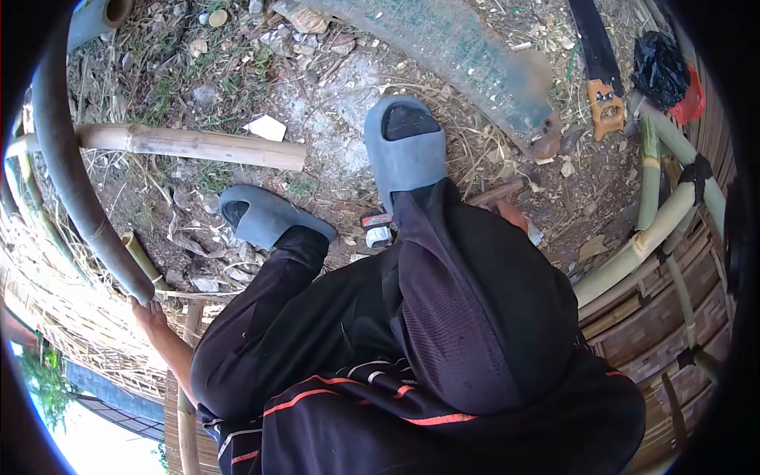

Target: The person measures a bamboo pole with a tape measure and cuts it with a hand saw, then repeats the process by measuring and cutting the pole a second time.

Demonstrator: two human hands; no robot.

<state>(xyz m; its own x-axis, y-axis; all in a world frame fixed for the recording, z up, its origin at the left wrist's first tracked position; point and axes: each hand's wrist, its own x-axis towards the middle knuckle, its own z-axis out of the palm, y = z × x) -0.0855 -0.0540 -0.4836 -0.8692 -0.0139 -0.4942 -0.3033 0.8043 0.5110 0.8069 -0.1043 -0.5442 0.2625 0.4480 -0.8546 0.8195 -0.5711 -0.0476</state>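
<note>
The left hand (150,318) reaches out beside the left knee to the near end of a dark, curved bamboo pole (73,170), its fingers at that end; whether they are clamped on it or merely rest against it I cannot tell. The pole runs up the left side of the view, crossing over a pale bamboo length (198,146) that lies on the littered ground (336,103). What looks like part of the right hand (513,216) shows beyond the right knee, next to a brown stick-like piece (496,192); the knee hides most of it, so the state of its fingers cannot be told. Two grey slide sandals (408,158) are on the person's feet, with a small red-and-black box (375,219) between them. A white shard (266,127) lies just beside the pale bamboo length. Farther off lie a plank with worn blue-green paint (443,51) and a handsaw (605,107) with an orange-brown handle, near a black plastic bag (659,70). At right stands a bamboo frame (669,215) with dark lashings, beside woven panelling (665,317).
</note>
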